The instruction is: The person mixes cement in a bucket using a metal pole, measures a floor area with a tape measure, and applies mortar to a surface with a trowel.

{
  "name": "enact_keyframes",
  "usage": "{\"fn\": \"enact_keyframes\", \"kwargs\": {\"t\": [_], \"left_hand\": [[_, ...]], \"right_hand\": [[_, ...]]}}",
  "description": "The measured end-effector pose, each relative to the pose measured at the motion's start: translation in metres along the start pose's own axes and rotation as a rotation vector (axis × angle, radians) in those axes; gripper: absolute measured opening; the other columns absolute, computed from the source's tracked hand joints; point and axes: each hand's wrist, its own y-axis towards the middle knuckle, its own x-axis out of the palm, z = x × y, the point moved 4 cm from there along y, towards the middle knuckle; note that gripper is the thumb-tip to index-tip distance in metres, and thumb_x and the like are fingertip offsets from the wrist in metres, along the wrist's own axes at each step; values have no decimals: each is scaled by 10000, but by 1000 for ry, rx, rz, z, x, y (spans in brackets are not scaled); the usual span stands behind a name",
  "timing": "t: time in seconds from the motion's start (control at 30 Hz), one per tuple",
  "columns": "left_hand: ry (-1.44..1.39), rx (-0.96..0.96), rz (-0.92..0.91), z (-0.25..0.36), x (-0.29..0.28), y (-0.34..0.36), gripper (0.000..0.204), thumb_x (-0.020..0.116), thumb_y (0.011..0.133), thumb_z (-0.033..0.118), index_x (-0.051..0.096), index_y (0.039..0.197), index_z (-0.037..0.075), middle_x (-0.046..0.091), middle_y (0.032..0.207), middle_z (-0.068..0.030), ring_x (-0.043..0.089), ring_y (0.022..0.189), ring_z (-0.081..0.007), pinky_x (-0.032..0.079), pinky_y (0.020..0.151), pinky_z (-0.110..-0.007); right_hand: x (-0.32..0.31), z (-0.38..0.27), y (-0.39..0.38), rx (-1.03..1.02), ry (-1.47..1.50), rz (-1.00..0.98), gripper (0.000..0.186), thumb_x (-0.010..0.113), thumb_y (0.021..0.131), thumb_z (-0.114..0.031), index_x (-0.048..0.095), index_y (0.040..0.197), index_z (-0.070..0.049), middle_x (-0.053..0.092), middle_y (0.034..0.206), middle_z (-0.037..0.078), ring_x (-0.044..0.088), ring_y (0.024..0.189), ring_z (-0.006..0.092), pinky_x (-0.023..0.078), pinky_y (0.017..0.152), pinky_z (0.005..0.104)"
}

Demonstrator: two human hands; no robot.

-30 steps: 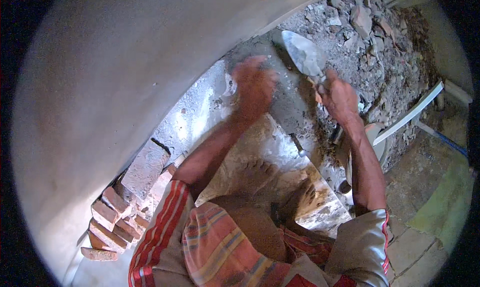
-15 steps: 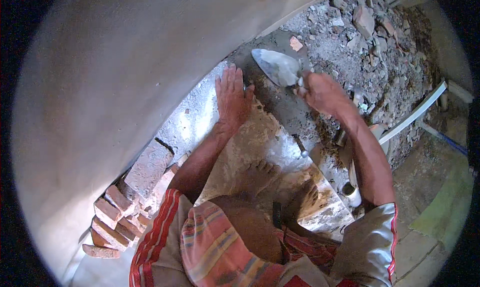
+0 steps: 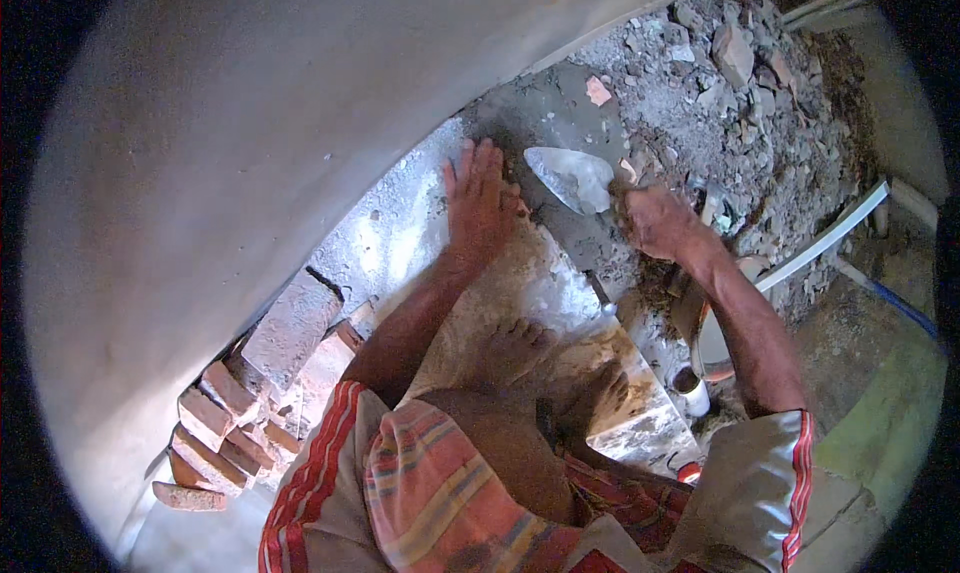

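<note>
My right hand grips a pointed trowel, its fingers closed around the handle, which is mostly hidden by them. The blade points left and away, over smooth grey wet mortar. Farther to the left, my left hand lies flat with fingers stretched out, at the far corner of a pale, stained slab and beside the mortar. It holds nothing. A small orange brick chip sits on the mortar beyond the trowel.
A plastered wall curves along the left. Stacked bricks stand at its foot. Broken rubble covers the far right. A white strip, a blue tube and an upright white pipe lie right of the slab.
My right hand has drawn the trowel nearer and slightly right across the mortar. My left hand remains flat by the slab's corner, with the whole view slightly shifted.
</note>
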Motion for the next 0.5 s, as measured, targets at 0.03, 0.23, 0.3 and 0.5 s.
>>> {"fn": "enact_keyframes", "kwargs": {"t": [0.03,0.23,0.3,0.5], "left_hand": [[31,-35,-30,-4,1,1,592,564,921,254,391,1406,-40,327,1518,-210,218,1450,-391,87,1156,-619],[133,-86,-44,-18,-1,5,537,541,949,258,417,1406,7,336,1526,-183,240,1450,-369,104,1156,-612],[131,-72,-33,-19,-1,6,517,532,955,245,421,1406,17,328,1533,-178,238,1454,-355,109,1155,-612],[75,-75,35,-21,-2,11,408,560,931,209,539,1298,33,370,1507,-177,273,1442,-349,114,1150,-628]], "right_hand": [[4,0,-5,-7,20,34,229,572,815,-80,602,1031,-9,676,869,241,675,844,426,542,722,512],[29,9,-30,78,-36,16,243,605,805,-101,526,1015,-10,670,797,232,677,791,420,542,677,524],[32,11,-38,116,-6,5,261,610,810,-117,523,1030,-7,669,789,234,676,782,425,540,674,526],[22,17,-66,160,9,-95,335,645,820,-187,536,1082,-9,672,829,235,674,817,420,534,703,530]]}}
